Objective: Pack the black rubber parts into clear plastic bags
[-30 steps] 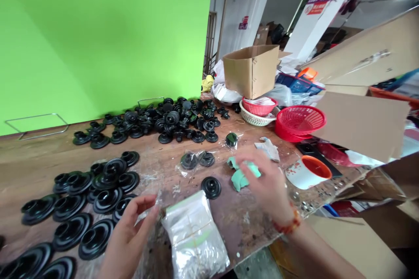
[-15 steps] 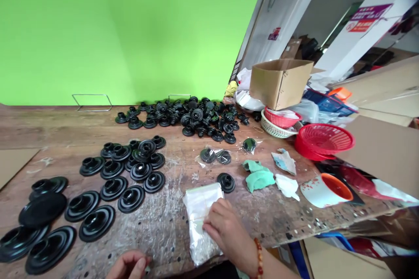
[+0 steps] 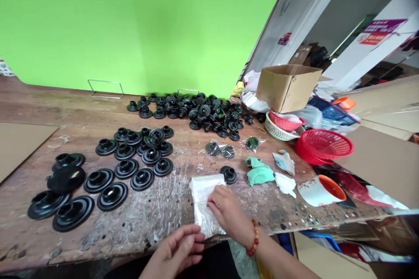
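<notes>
A stack of clear plastic bags (image 3: 204, 187) lies near the table's front edge. My right hand (image 3: 225, 209), with a beaded bracelet at the wrist, rests on the stack with its fingers bent together at the bags; whether they pinch one is hidden. Beside the lower left corner of the stack is my left hand (image 3: 180, 248), fingers apart and slightly curled, holding nothing. One black round disc with a raised hub (image 3: 228, 175) sits just behind the bags. More such discs (image 3: 142, 179) are spread to the left, and a heap of black parts (image 3: 203, 111) lies farther back.
Bagged black parts (image 3: 220, 150), green cloth scraps (image 3: 260, 174) and a white roll with an orange core (image 3: 316, 192) lie right of centre. Red baskets (image 3: 324, 144) and a cardboard box (image 3: 288, 89) stand at the right. A green panel (image 3: 131, 30) rises behind the table.
My left hand has come up and right, to the bags' lower corner. My right hand stays on the stack. The camera view has shifted, so the discs appear farther right.
</notes>
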Available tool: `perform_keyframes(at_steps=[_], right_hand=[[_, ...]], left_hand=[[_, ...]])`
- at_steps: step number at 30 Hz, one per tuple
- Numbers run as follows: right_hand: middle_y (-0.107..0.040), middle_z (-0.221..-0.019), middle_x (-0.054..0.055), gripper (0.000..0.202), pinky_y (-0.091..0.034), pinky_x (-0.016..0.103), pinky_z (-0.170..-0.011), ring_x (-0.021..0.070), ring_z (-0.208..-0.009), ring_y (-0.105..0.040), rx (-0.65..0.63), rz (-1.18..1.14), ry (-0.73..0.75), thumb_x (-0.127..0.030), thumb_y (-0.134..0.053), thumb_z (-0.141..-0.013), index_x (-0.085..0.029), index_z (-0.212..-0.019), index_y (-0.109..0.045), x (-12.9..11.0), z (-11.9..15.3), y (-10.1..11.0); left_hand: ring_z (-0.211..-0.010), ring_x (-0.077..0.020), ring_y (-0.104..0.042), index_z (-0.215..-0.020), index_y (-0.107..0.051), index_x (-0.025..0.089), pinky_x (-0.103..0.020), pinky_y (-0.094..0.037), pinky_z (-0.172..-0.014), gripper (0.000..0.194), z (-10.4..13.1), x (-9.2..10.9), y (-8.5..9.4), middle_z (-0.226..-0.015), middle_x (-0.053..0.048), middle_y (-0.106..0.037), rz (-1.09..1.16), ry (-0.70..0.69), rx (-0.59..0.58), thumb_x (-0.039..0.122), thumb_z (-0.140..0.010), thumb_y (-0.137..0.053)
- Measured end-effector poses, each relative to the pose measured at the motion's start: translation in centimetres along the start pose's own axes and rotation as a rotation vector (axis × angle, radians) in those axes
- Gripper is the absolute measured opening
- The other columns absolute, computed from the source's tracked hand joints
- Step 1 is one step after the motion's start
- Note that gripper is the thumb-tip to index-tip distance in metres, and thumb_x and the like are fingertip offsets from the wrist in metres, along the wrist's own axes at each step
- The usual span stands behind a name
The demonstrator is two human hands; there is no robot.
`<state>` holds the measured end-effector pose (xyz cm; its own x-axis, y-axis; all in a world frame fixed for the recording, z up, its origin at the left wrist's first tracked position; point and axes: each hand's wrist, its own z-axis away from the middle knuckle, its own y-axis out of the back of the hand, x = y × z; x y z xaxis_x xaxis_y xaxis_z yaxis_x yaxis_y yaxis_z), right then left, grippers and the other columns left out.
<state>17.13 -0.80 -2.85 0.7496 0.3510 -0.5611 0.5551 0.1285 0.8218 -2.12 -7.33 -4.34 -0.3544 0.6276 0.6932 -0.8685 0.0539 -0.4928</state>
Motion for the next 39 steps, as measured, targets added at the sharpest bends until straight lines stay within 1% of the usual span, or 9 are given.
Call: perform_keyframes(at_steps=[4, 7, 11, 15, 24, 28, 31, 35, 39], right_hand=[[-0.054, -0.076, 0.000, 0.018, -0.040, 0.026, -0.069, 0.0139, -0.074, -0.051, -0.159, -0.399, -0.027, -0.012, -0.054, -0.089, -0.017, -0.072, -0.054, -2.3, 0.2, 4.1], [-0.055, -0.080, 0.000, 0.015, -0.040, 0.026, -0.071, 0.0143, -0.078, -0.052, -0.167, -0.368, 0.036, -0.016, -0.054, -0.091, -0.018, -0.076, -0.055, -3.2, 0.8, 5.5], [-0.057, -0.089, 0.005, 0.009, -0.038, 0.034, -0.080, 0.0213, -0.089, -0.051, -0.046, -0.017, 0.027, -0.016, -0.068, -0.082, -0.016, -0.086, -0.060, -1.1, 0.9, 2.2], [-0.057, -0.084, 0.006, 0.012, -0.037, 0.037, -0.079, 0.0213, -0.084, -0.048, 0.018, 0.133, 0.033, -0.008, -0.055, -0.088, -0.015, -0.079, -0.058, 0.8, 0.5, -1.2], [-0.053, -0.098, 0.005, 0.010, -0.042, 0.033, -0.083, 0.0194, -0.096, -0.047, -0.033, -0.199, 0.362, -0.009, -0.052, -0.087, -0.017, -0.085, -0.057, -5.7, 2.7, 3.9], [-0.059, -0.086, 0.007, 0.011, -0.042, 0.036, -0.081, 0.0198, -0.089, -0.048, -0.020, 0.049, 0.582, -0.008, -0.051, -0.087, -0.015, -0.080, -0.057, -5.5, 2.7, 2.1], [-0.059, -0.078, 0.006, 0.016, -0.043, 0.034, -0.077, 0.0183, -0.082, -0.049, -0.045, 0.132, 0.658, -0.009, -0.050, -0.089, -0.015, -0.075, -0.057, -5.5, 2.6, 0.0], [-0.063, -0.093, 0.006, 0.008, -0.044, 0.034, -0.087, 0.0193, -0.097, -0.052, -0.097, -0.144, 0.570, -0.023, -0.061, -0.088, -0.017, -0.083, -0.062, -6.2, 1.8, -0.5], [-0.051, -0.133, 0.010, 0.040, -0.035, 0.040, -0.105, 0.0223, -0.123, -0.046, -0.233, -0.622, 0.208, -0.027, -0.067, -0.084, -0.023, -0.123, -0.057, -6.0, -0.7, 0.2]], left_hand=[[-0.113, -0.0299, -0.063, -0.114, -0.069, 0.018, -0.044, -0.046, -0.099, 0.048, -0.3, 0.2, -0.2, -0.116, -0.015, -0.071, 0.172, 0.092, -0.087, 0.045, -0.075, -0.074], [-0.118, -0.0320, -0.059, -0.116, -0.068, 0.017, -0.048, -0.045, -0.101, 0.051, -0.2, 0.4, 0.1, -0.122, -0.015, -0.068, 0.249, 0.135, -0.144, 0.050, -0.077, -0.070], [-0.116, -0.0325, -0.059, -0.114, -0.069, 0.015, -0.047, -0.046, -0.099, 0.049, -0.1, 0.4, 0.4, -0.115, -0.016, -0.071, 0.221, 0.115, -0.110, 0.050, -0.079, -0.067], [-0.110, -0.0311, -0.062, -0.111, -0.070, 0.013, -0.044, -0.047, -0.097, 0.046, -0.4, -0.1, 0.4, -0.109, -0.017, -0.072, 0.130, 0.087, -0.041, 0.046, -0.079, -0.069], [-0.119, -0.0303, -0.056, -0.122, -0.065, 0.018, -0.046, -0.042, -0.100, 0.068, 0.6, 1.9, -0.6, -0.123, -0.014, -0.066, 0.299, 0.153, -0.271, 0.068, -0.085, -0.038], [-0.114, -0.0286, -0.058, -0.124, -0.064, 0.021, -0.043, -0.042, -0.099, 0.074, 1.2, 3.5, -0.1, -0.127, -0.011, -0.063, 0.302, 0.095, -0.258, 0.075, -0.080, -0.038], [-0.104, -0.0241, -0.060, -0.111, -0.071, 0.023, -0.036, -0.046, -0.093, 0.049, 1.4, 3.7, 0.8, -0.115, -0.007, -0.069, 0.189, 0.003, -0.056, 0.056, -0.075, -0.068], [-0.077, -0.0152, -0.060, -0.083, -0.074, 0.017, -0.026, -0.046, -0.077, 0.022, 1.3, 3.2, 1.8, -0.079, -0.002, -0.072, 0.040, -0.084, 0.181, 0.034, -0.069, -0.081], [-0.068, -0.0130, -0.057, -0.066, -0.065, 0.016, -0.025, -0.044, -0.069, 0.023, 1.8, 3.2, 2.4, -0.070, -0.001, -0.070, 0.034, -0.139, 0.060, 0.033, -0.072, -0.078]])
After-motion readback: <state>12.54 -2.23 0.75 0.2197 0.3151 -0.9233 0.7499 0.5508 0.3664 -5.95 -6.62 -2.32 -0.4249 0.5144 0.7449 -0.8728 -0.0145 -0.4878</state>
